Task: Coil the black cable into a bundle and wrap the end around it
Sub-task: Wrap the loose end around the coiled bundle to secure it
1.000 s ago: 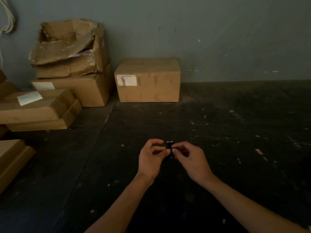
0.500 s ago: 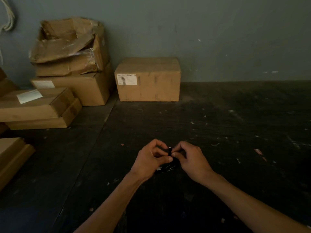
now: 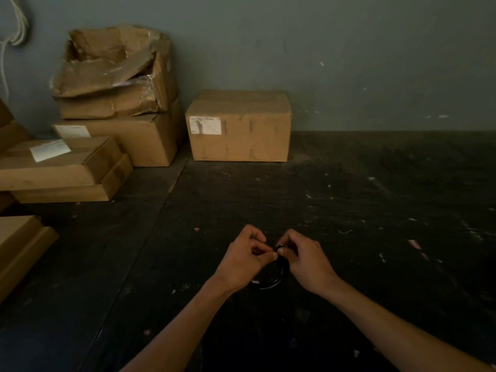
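A small coil of black cable (image 3: 273, 275) hangs between my two hands over the dark table, hard to see against the surface. My left hand (image 3: 241, 260) pinches the top of the coil with thumb and forefinger. My right hand (image 3: 306, 260) grips the same spot from the right, fingers curled around the cable at its top. A light-coloured plug end shows at the coil's lower left. Most of the loops are hidden by my palms and the dim light.
The dark, scuffed table (image 3: 375, 210) stretches to a grey wall. A closed cardboard box (image 3: 239, 127) stands at the back centre. Stacked boxes (image 3: 115, 103) and flat cartons (image 3: 59, 170) crowd the left side, another carton (image 3: 21, 242) nearer on the left edge.
Both hands have sunk slightly towards me with the cable. The loop now hangs lower beneath my fingers, where one second ago only the small end showed between my fingertips.
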`<state>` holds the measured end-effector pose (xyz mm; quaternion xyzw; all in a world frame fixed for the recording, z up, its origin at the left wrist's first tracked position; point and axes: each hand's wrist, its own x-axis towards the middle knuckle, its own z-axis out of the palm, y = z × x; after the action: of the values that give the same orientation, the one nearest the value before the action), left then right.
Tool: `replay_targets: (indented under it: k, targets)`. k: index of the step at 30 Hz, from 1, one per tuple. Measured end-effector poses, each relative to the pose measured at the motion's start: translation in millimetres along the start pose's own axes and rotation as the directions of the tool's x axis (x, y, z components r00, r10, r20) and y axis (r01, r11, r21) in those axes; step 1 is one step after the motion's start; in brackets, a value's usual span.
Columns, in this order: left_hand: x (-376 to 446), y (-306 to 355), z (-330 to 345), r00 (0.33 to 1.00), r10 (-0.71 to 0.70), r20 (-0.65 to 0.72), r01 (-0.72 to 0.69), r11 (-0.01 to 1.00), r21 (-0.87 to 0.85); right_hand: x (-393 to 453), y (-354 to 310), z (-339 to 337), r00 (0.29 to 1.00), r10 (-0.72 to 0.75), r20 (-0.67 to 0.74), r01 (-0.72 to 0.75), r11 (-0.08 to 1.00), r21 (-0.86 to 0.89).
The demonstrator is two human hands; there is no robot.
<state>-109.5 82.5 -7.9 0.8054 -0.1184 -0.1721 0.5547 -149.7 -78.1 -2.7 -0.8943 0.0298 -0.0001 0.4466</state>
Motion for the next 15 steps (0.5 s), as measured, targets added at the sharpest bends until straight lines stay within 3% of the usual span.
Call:
replay_targets:
  k: [3,7,12,15]
  targets:
    - [4.4,-4.3,1.8,1.000,-0.004,0.006,0.004,1.000,0.004,5.6,4.9,0.0,1.000,0.025,-0.019,-0.025,0.999,0.027]
    - [10.8,-20.1,-2.4,0.998,-0.059,-0.007,0.060,0.998,0.029,22.9,21.2,0.7,0.982,0.174,-0.067,-0.162,0.974,0.156]
    - [21.8,-44.2,-7.0,0.960,-0.280,0.004,0.270,0.921,-0.280,42.5,48.5,8.2,0.928,0.365,-0.071,-0.329,0.895,0.301]
    - [33.5,-53.4,-6.7,0.924,-0.376,0.071,0.380,0.879,-0.287,52.4,59.6,16.9,0.895,0.441,-0.064,-0.385,0.837,0.388]
